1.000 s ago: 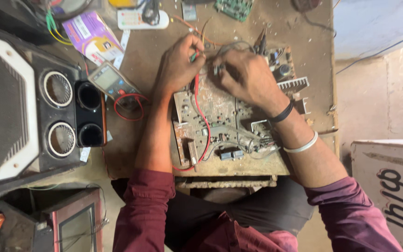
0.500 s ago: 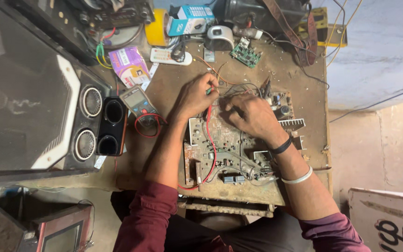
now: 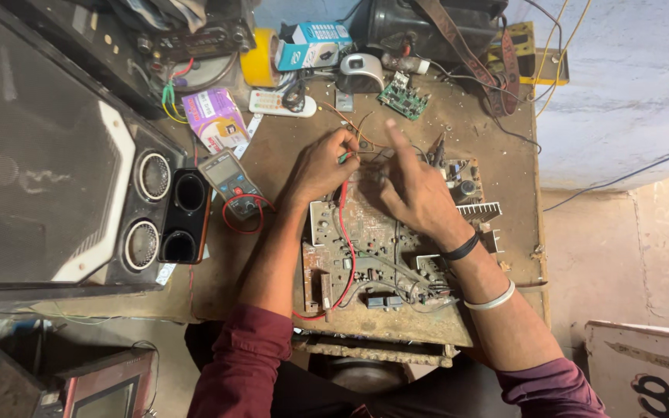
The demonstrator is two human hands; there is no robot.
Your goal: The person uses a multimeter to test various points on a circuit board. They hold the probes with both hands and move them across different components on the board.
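Observation:
A large dusty circuit board (image 3: 381, 263) with a red wire across it lies on the brown workbench (image 3: 505, 170) in front of me. My left hand (image 3: 320, 166) is over the board's far edge, its fingers pinched on thin wires there. My right hand (image 3: 416, 190) rests on the board's far right part, its forefinger raised and the other fingers curled around the same bundle of thin wires. A heat sink (image 3: 480, 210) sits just right of that hand.
A multimeter (image 3: 230, 182) with red leads lies left of the board, beside a black speaker cabinet (image 3: 79, 162). At the back of the bench are a small green board (image 3: 402, 97), yellow tape (image 3: 259, 58), a white remote (image 3: 280, 103) and boxes. A sign stands at the lower right.
The view has tilted up, so more of the bench's far clutter shows. Both hands stay on the wires at the board's far edge; the right forefinger has lifted.

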